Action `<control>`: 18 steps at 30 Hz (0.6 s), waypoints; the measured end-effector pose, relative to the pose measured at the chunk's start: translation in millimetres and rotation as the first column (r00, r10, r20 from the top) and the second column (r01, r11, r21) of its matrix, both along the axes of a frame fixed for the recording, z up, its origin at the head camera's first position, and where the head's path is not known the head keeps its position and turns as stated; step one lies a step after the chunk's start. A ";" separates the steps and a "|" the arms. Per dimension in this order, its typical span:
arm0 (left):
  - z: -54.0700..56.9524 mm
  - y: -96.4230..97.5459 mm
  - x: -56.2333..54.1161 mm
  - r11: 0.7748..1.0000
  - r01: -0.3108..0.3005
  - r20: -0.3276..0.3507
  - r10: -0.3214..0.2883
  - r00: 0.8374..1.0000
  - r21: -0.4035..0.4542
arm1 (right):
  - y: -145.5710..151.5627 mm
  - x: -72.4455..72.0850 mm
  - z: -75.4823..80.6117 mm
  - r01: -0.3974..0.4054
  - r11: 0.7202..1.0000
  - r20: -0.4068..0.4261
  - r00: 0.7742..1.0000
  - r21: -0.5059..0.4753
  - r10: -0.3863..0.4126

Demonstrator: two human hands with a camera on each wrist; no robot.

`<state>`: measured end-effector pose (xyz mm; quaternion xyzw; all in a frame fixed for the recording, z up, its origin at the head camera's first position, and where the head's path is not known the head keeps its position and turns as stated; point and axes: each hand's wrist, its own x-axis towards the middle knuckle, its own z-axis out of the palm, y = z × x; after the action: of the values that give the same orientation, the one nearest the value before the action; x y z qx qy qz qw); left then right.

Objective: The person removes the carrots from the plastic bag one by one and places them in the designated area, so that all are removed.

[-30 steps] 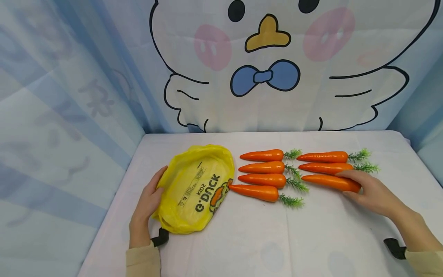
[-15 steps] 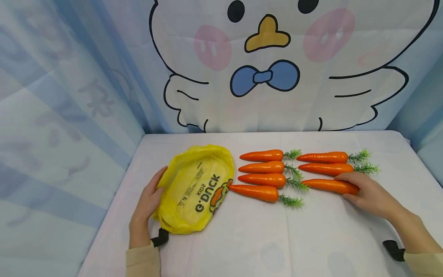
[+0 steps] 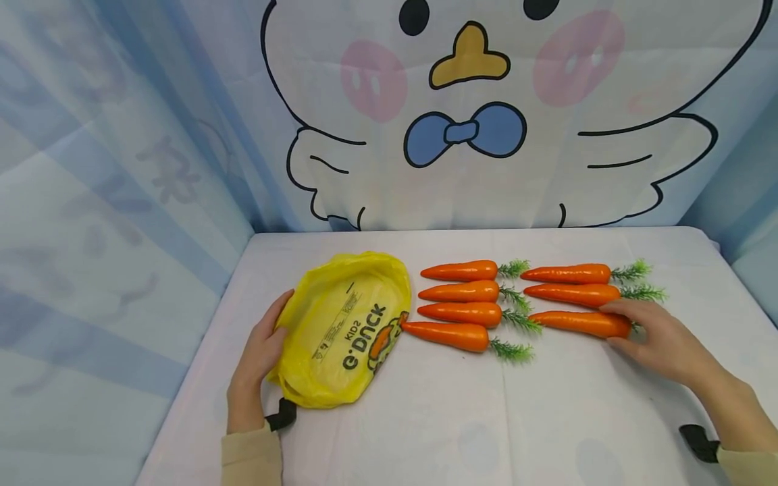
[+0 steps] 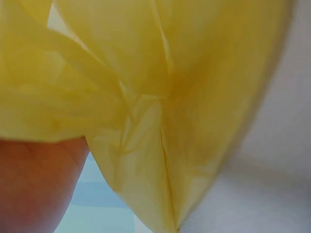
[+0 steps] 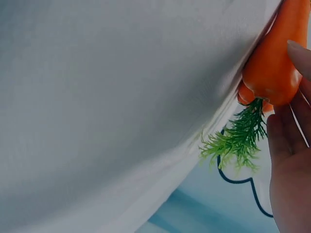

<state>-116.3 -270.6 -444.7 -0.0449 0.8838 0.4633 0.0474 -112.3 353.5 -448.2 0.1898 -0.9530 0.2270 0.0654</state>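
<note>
On the left of the table lies a yellow plastic bag (image 3: pixel 340 331) printed with "G.DUCK KIDS". My left hand (image 3: pixel 261 351) grips its left edge, thumb on top; in the left wrist view the yellow film (image 4: pixel 194 97) fills most of the picture. At the right, my right hand (image 3: pixel 662 344) pinches the thick end of an orange carrot (image 3: pixel 577 323), the nearest of three in the right-hand column. The right wrist view has the thumb on one side of this carrot (image 5: pixel 274 68) and fingers on the other, its green leaves (image 5: pixel 240 136) hanging free.
Beyond the pinched carrot lie two more, a middle carrot (image 3: pixel 571 293) and a far carrot (image 3: pixel 568 273). Several others form a left column, its nearest carrot (image 3: pixel 450 335) touching the bag's edge with its tip. A printed curtain (image 3: pixel 462 189) rises behind the white table (image 3: pixel 456 425).
The right hand's carrot first shifted toward me, then back up close to the carrot above it. That hand has slid slightly right, baring some green. The left hand and bag stay put.
</note>
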 end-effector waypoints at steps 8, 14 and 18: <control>-0.8 0.0 1.2 1.000 -0.002 0.005 0.002 1.000 0.009 | -2.6 -2.4 -2.2 0.023 0.999 -0.017 1.000 0.026 -0.023; -1.2 0.5 -0.3 1.000 -0.004 0.002 0.004 1.000 0.005 | -4.4 -3.7 -2.7 0.050 0.998 -0.008 0.999 0.035 -0.050; -2.7 -0.6 -0.7 1.000 -0.001 -0.011 0.001 1.000 0.008 | -5.5 -4.5 -3.4 0.059 0.998 0.001 0.998 0.030 -0.059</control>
<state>-117.0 -271.2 -447.4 -0.0425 0.8820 0.4673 0.0426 -116.7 348.0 -451.6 0.1622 -0.9615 0.2110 0.0685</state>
